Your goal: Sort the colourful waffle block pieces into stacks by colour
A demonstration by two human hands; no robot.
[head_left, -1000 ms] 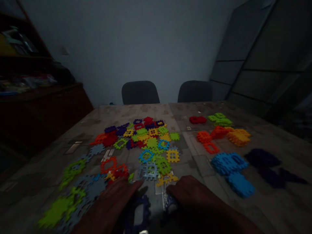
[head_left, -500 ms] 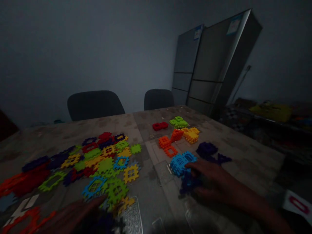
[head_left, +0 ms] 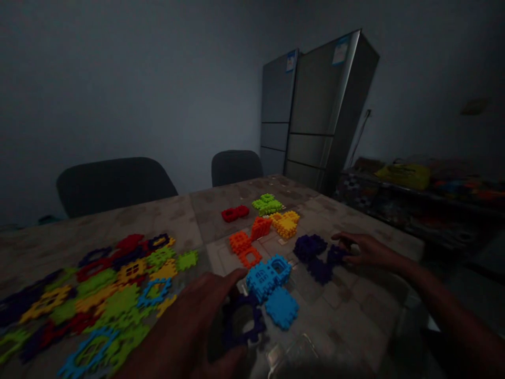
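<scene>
My left hand (head_left: 193, 326) grips a dark purple square frame piece (head_left: 258, 321) with a toothed edge, thumb and fingers on its left side. The frame is just left of a flat blue toothed piece (head_left: 282, 308) and below a stack of blue window pieces (head_left: 268, 276). Farther right, my right hand (head_left: 366, 250) has its thumb and fingertips closed around a small dark purple piece (head_left: 335, 255). That piece sits beside a stack of dark purple pieces (head_left: 310, 247) and a flat dark purple piece (head_left: 320, 270) on the table.
A mixed heap of toothed pieces (head_left: 118, 300) spreads across the left of the table (head_left: 197, 210). Toward the back lie red (head_left: 235, 212), green (head_left: 267, 203), orange (head_left: 240, 242) and yellow (head_left: 286, 223) groups. Two chairs (head_left: 114, 184) and a fridge (head_left: 315, 100) stand beyond.
The view has turned right. My right hand has moved from beside the blue stack to the purple group. My left hand has come from the heap toward the blue pieces, holding the purple frame.
</scene>
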